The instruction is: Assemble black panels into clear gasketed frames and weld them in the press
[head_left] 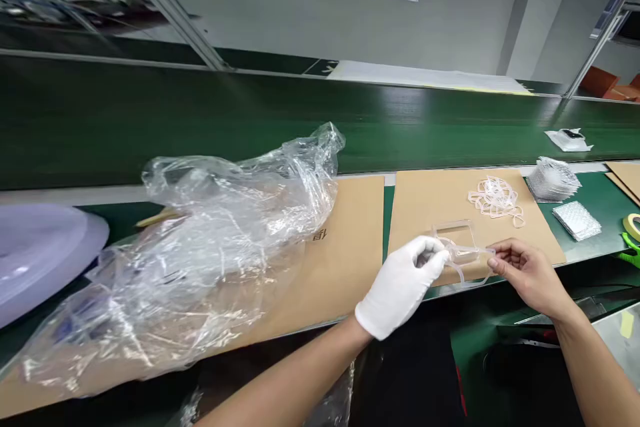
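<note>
I log: gloved left hand and bare right hand, both pinching translucent strip; cardboard sheet beneath; tangled white loops beyond.

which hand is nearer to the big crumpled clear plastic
Left. The gloved left hand is to the right of the clear plastic, with cardboard between them; the bare right hand is farther right, beyond the left.

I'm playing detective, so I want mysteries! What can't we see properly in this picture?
All in the head view:
Clear strip: part is hidden by the left hand.
Lilac disc: cut off by the left edge.
Crumpled plastic: folds and glare hide what lies under it.
Dark thing on the green belt: too small to name.
</note>
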### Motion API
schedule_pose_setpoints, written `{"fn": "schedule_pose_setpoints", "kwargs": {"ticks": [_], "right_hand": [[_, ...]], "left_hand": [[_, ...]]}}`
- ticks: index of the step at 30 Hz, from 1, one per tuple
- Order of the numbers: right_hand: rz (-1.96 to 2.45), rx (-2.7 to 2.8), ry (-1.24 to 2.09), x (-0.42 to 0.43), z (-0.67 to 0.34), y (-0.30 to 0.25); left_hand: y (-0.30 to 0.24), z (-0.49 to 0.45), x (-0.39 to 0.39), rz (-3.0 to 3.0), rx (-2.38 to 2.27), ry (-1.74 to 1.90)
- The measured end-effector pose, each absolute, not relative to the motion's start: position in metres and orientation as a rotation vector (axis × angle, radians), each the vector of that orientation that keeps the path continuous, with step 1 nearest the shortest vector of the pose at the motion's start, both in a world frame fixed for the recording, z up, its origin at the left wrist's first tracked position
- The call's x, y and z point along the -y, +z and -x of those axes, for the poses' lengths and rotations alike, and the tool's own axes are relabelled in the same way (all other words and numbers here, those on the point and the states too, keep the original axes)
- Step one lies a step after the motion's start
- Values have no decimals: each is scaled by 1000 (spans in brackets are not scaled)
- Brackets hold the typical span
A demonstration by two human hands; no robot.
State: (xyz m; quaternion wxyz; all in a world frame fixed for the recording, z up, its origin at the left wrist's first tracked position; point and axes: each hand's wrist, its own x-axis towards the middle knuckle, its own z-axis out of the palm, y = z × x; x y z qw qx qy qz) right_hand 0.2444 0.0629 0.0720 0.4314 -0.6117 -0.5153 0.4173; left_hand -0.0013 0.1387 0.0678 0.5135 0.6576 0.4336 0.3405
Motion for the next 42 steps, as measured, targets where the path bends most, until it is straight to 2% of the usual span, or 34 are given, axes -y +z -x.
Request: {"fn": "schedule_pose_setpoints", "kwargs": {"ticks": [11,42], "right_hand": [[1506,1317,1034,-137,-249,62],[1491,1312,1070,-152,-249,48]], "left_hand": [[43,-9,-185,-1387,-1189,853],[40,-1,-186,-1310,-1300,697]]}}
